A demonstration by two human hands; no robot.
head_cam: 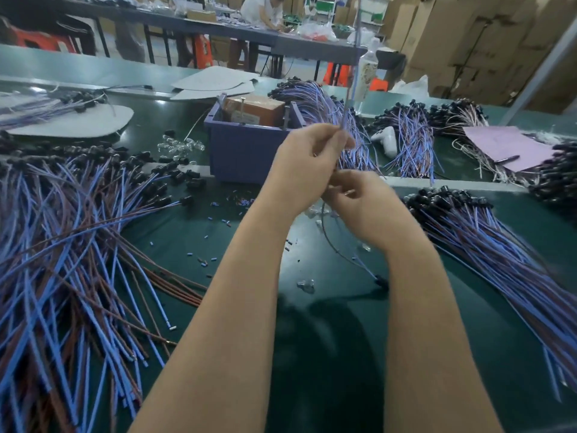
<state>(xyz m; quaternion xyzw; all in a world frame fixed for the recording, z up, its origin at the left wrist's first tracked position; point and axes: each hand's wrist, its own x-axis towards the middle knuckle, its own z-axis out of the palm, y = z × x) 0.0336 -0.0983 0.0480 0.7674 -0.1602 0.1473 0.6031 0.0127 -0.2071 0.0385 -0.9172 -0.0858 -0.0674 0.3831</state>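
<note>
A thin wire (344, 118) is pinched in the left grip (307, 164), raised above the green surface (218, 245). Its lower part is held in the right grip (359, 201), near the blue box (243, 151).

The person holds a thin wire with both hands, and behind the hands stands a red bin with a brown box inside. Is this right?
Not quite. The head view shows the bin is blue-purple, not red. The rest holds: left hand and right hand hold the thin wire, and the brown box sits inside.
</note>
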